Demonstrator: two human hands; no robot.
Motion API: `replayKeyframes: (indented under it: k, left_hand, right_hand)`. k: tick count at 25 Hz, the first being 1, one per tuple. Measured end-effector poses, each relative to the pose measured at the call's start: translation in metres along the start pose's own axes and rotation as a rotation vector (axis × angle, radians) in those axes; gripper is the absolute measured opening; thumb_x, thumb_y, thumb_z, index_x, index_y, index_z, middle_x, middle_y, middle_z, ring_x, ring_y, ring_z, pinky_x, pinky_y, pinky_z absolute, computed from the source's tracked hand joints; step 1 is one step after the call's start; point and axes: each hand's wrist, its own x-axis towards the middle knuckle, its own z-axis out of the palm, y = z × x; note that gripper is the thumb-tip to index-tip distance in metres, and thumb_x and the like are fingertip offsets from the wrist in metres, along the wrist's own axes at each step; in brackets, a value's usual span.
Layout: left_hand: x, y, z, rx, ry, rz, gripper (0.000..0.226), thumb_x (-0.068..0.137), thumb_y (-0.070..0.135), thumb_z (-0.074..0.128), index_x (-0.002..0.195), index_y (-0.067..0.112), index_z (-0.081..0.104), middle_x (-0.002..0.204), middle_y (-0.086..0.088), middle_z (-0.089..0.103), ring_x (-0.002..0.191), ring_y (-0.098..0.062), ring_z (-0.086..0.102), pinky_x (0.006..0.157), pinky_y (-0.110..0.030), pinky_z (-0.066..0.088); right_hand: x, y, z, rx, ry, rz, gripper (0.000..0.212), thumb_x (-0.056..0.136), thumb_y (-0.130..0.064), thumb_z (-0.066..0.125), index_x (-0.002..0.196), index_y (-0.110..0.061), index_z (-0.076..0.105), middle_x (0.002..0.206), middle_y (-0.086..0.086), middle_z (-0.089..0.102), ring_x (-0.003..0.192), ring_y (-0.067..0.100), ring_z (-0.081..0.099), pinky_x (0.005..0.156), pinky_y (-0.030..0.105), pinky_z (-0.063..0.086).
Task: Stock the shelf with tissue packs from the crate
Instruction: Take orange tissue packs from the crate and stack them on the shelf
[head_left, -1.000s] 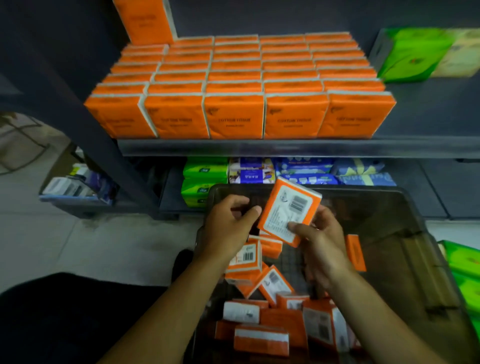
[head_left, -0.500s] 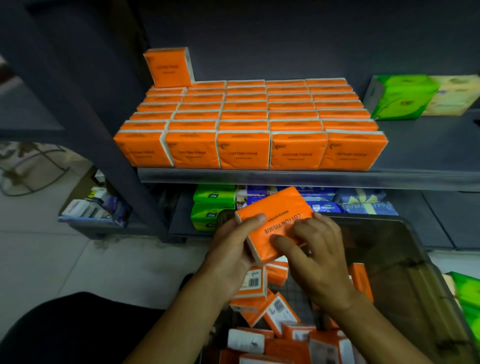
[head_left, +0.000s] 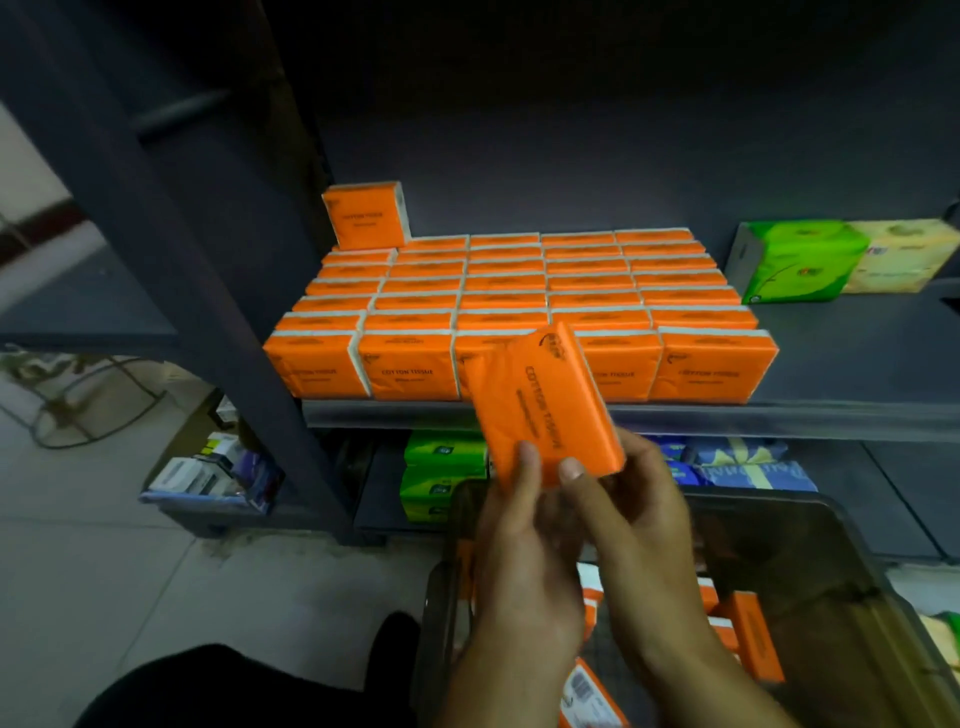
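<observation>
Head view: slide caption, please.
Left hand and right hand hold an orange tissue pack before the stocked shelf.

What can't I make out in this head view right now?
Head view only:
Crate contents: mostly covered by the left hand and right hand; bottom edge cuts it off.
Held pack lower end: behind both thumbs.
Front-row packs small print: blurred.
Lower-shelf goods: partly behind the hands, dim.

Upper shelf, dark metal: orange tissue packs in a tight five-column block up to the front lip, one extra pack upright on its back-left corner, green box and pale box side by side at right; lower shelf holds green packs and blue packs.
</observation>
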Motion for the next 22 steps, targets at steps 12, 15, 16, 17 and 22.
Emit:
replayKeyframes:
  k: [12,15,16,17,22]
  left_hand:
    - [0.062,0.177,0.011,0.873,0.081,0.589,0.040,0.080,0.010,0.078,0.114,0.026,0.064,0.112,0.004,0.069,0.094,-0.006,0.069,0.075,-0.024,0.058]
    - [0.098,0.209,0.006,0.921,0.113,0.595,0.033,0.081,0.010,0.078,0.110,0.020,0.067,0.107,0.000,0.071,0.094,-0.015,0.071,0.079,-0.037,0.061]
    - [0.110,0.215,0.003,0.918,0.139,0.592,0.032,0.081,0.010,0.077,0.109,0.021,0.067,0.107,0.000,0.071,0.095,-0.018,0.071,0.081,-0.041,0.060]
    - [0.121,0.221,-0.001,0.914,0.173,0.591,0.029,0.081,0.009,0.077,0.106,0.023,0.067,0.106,-0.001,0.071,0.095,-0.020,0.071,0.083,-0.044,0.059]
    - [0.177,0.260,-0.020,0.807,0.323,0.608,0.026,0.088,0.006,0.068,0.108,0.021,0.063,0.095,0.007,0.066,0.085,-0.012,0.066,0.065,-0.027,0.052]
  right_hand:
    - [0.148,-0.063,0.033,-0.079,-0.410,0.040,0.050,0.073,-0.002,0.075,0.119,-0.009,0.056,0.108,0.011,0.074,0.099,0.025,0.071,0.080,0.037,0.059]
    - [0.189,-0.055,0.068,-0.118,-0.439,0.041,0.045,0.078,0.002,0.075,0.117,-0.010,0.057,0.106,0.011,0.074,0.094,0.024,0.072,0.073,0.032,0.058]
    - [0.203,-0.046,0.081,-0.127,-0.433,0.053,0.046,0.077,0.000,0.077,0.117,-0.012,0.057,0.107,0.012,0.073,0.095,0.025,0.071,0.074,0.034,0.058]
    - [0.216,-0.035,0.094,-0.135,-0.430,0.069,0.050,0.074,-0.004,0.081,0.117,-0.013,0.057,0.109,0.013,0.072,0.097,0.026,0.070,0.077,0.038,0.059]
    - [0.275,0.010,0.169,-0.178,-0.385,0.118,0.058,0.069,-0.013,0.087,0.117,-0.020,0.055,0.112,0.008,0.071,0.099,0.027,0.070,0.086,0.047,0.059]
